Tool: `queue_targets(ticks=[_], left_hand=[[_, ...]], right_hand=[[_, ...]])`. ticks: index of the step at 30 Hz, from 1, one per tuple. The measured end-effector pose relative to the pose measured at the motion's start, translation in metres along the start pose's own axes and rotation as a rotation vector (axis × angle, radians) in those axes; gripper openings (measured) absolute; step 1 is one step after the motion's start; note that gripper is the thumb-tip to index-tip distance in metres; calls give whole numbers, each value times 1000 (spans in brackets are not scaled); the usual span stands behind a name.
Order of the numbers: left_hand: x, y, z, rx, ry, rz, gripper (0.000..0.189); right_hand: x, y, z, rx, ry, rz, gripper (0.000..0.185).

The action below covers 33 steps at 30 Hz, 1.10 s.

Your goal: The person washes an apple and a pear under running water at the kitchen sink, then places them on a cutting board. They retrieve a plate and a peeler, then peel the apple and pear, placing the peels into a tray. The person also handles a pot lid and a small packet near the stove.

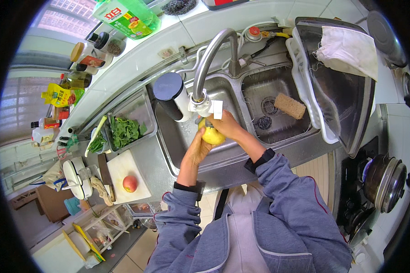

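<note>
Both my hands are over the left basin of a steel sink [237,152], just below the tap [205,65]. My left hand [199,148] holds a yellow fruit [213,135] from the lower left. My right hand [225,124] is at the fruit's upper right, with its fingers on a dark grey object [208,123] against the fruit; what that object is, I cannot tell. Part of the right fingers is hidden behind the white tap fitting [206,107]. A dark-lidded white container [172,97] stands left of the tap.
Left of the sink are a clear bin of leafy greens [126,131], a white cutting board [136,170] with a red apple [130,184], and a knife [106,174]. The right basin holds a sponge [289,106] and a scouring pad [263,123]. A pot [382,181] is at far right.
</note>
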<state>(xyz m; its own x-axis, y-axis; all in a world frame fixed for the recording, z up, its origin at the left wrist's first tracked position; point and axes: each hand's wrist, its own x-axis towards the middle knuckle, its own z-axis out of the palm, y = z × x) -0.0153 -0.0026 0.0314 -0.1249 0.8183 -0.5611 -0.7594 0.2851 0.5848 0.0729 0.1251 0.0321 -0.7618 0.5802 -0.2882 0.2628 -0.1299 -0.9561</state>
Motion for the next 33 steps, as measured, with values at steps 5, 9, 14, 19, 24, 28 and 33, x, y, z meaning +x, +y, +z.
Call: queue_targets(ticks=[5,9,14,19,24,28,33], left_hand=[[12,-10,10,-331,200,32,59],[17,-11,5,-314,253,96,57],[15,-12,-3,-301,308,87,53],[11,-14,-6,-243,311,129,48],[7,-15,-11,44,345,134,47],[4,-20,-11,41,362,177,49],[5,-14,-16,-94,381,141,49]], right_hand=[[-19,3,12,-38,105,-36,31],[-45,7,32,-371,195,-311,42],[-47,3,35,-484,258,-485,43],[-45,0,29,-518,278,-372,39],[-32,10,25,-396,211,-83,31],[-31,16,25,96,239,157,28],[-47,14,38,-236,274,-326,33]])
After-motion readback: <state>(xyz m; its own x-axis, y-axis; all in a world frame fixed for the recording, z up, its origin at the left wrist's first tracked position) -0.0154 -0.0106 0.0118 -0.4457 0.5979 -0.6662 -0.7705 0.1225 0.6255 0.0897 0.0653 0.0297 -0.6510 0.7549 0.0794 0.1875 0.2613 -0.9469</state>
